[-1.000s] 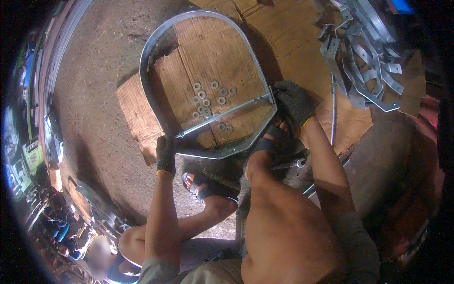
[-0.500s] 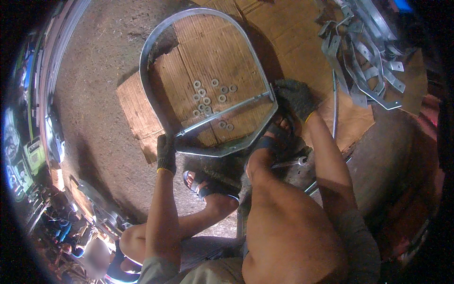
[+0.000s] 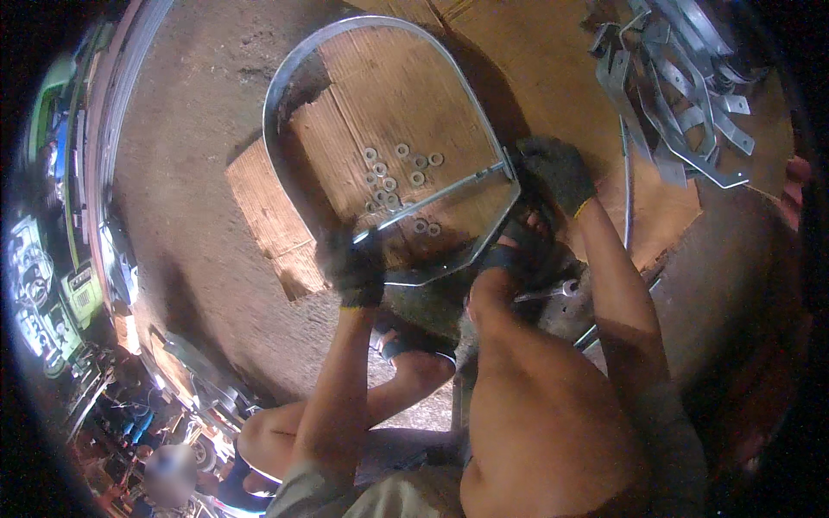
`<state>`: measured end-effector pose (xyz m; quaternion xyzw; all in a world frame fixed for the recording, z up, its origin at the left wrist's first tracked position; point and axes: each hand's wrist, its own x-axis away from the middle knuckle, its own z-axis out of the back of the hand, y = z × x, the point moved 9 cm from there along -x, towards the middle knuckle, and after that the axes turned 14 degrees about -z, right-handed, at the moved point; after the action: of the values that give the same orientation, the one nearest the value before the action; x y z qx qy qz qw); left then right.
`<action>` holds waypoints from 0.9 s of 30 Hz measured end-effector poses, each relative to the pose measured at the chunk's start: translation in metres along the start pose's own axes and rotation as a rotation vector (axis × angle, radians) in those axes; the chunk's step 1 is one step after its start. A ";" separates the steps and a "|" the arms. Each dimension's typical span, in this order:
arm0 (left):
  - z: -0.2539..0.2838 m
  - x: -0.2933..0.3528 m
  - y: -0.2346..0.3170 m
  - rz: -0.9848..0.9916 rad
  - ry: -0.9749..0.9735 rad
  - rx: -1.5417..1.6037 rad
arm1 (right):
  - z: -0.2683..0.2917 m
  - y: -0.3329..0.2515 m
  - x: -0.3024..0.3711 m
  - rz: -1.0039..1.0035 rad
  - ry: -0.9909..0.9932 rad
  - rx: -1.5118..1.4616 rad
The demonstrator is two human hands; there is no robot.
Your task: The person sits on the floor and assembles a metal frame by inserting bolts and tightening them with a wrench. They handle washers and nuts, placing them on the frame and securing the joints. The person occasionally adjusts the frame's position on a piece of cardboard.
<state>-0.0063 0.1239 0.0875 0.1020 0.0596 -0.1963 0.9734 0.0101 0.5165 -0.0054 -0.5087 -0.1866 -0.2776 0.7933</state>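
A bent metal strip frame [image 3: 275, 97], rounded at the far end, lies over a cardboard sheet. A straight metal rod [image 3: 449, 187] spans its near part. Dark gloves with yellow cuffs cover both hands. My left hand [image 3: 350, 269] is closed around the rod's left end, at the frame's left side, and hides that joint. At the frame's right side, my right hand [image 3: 560, 173] has its fingers curled beside the rod's right end; what they pinch cannot be made out. Several metal washers [image 3: 390, 184] lie on the cardboard inside the frame.
Bent metal brackets [image 3: 673, 104] are piled at the far right, with another rod [image 3: 627, 186] beside them. A wrench [image 3: 553, 292] lies right of my sandalled foot [image 3: 522, 235]. Cardboard [image 3: 268, 207] covers part of the rough floor [image 3: 190, 155]. A blurred person [image 3: 171, 476] appears at lower left.
My left hand has moved right, from the frame's left side onto the rod's left end. My right hand stays by the rod's right end. The whole view has shifted slightly.
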 end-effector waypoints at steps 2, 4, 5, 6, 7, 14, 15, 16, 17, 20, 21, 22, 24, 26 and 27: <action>-0.019 -0.028 0.046 -0.183 -0.056 0.128 | 0.002 -0.006 0.000 -0.006 -0.012 0.024; -0.037 -0.060 0.085 -0.343 -0.076 0.261 | -0.003 0.004 0.000 -0.088 -0.058 -0.078; -0.049 -0.072 0.100 -0.392 -0.109 0.266 | -0.001 0.009 -0.002 -0.084 -0.061 -0.132; -0.061 -0.080 0.115 -0.439 -0.146 0.272 | -0.001 0.016 -0.003 -0.083 -0.067 -0.185; -0.070 -0.085 0.125 -0.481 -0.184 0.276 | 0.000 0.017 -0.002 -0.082 -0.078 -0.238; -0.108 -0.083 0.146 -0.686 -0.438 0.198 | -0.002 0.001 0.000 -0.044 -0.118 -0.129; -0.108 -0.086 0.147 -0.687 -0.438 0.225 | 0.001 0.000 -0.001 -0.027 -0.102 -0.114; -0.107 -0.087 0.148 -0.687 -0.438 0.250 | 0.002 -0.001 -0.002 -0.010 -0.087 -0.100; -0.109 -0.086 0.148 -0.663 -0.474 0.227 | 0.003 0.000 -0.003 -0.019 -0.078 -0.082; -0.107 -0.088 0.150 -0.629 -0.535 0.160 | 0.001 0.004 -0.002 -0.065 -0.078 -0.124; -0.104 -0.088 0.149 -0.639 -0.522 0.145 | -0.002 0.001 0.001 -0.097 -0.099 -0.193; -0.102 -0.087 0.149 -0.649 -0.510 0.130 | -0.004 0.000 0.003 -0.129 -0.119 -0.263; -0.101 -0.087 0.147 -0.626 -0.481 0.155 | -0.003 -0.004 0.001 -0.076 -0.127 -0.225; -0.102 -0.087 0.147 -0.618 -0.465 0.180 | -0.003 -0.004 -0.001 -0.058 -0.124 -0.185; -0.103 -0.087 0.148 -0.622 -0.464 0.196 | -0.002 -0.002 -0.002 -0.068 -0.118 -0.162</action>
<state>-0.0357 0.3122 0.0264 0.1242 -0.1528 -0.5041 0.8409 0.0075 0.5144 -0.0055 -0.5801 -0.2270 -0.2880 0.7274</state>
